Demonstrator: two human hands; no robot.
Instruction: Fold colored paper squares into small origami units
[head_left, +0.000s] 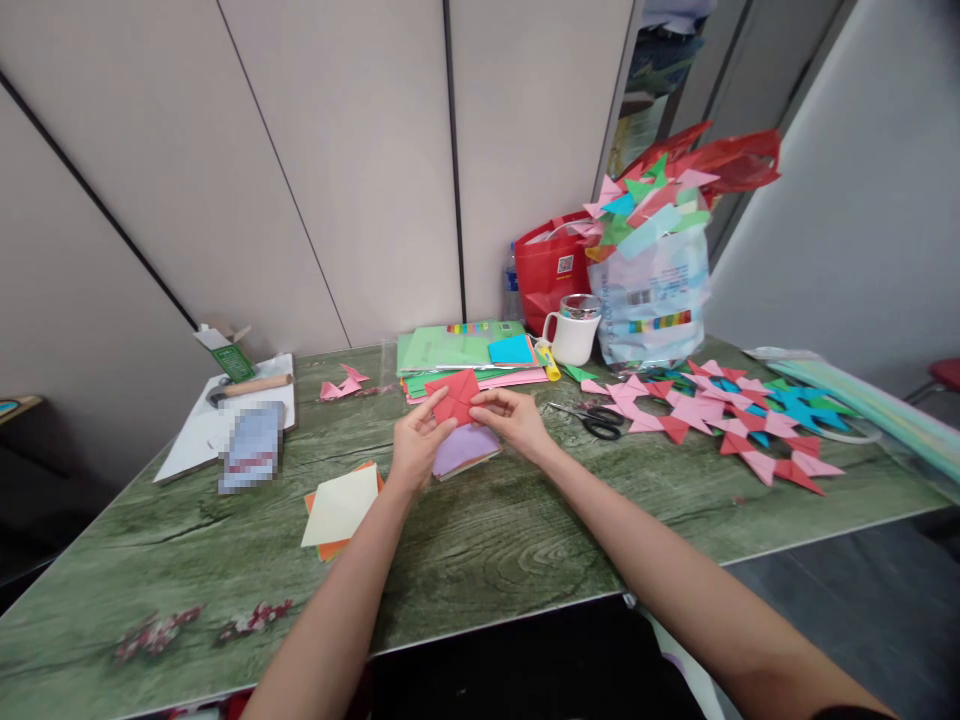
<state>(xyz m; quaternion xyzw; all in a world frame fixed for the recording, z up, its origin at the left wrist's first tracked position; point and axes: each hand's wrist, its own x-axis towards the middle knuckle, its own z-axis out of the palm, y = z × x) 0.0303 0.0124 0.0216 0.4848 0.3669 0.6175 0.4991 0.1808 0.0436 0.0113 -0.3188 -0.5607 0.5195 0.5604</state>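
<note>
Both of my hands hold a partly folded red paper (455, 396) just above the green table (480, 550). My left hand (417, 445) pinches its left edge and my right hand (513, 418) pinches its right edge. Under the red paper lies a small stack with a lilac sheet (465, 450) on top. A pale yellow sheet (342, 506) over an orange one lies to the left of my left forearm.
Black scissors (596, 420), a white mug (574, 335), a stack of coloured paper (469, 352), many folded paper pieces (720, 415), and a bag full of them (652, 270) sit to the right. A hammer (251, 387) lies on white sheets at the left.
</note>
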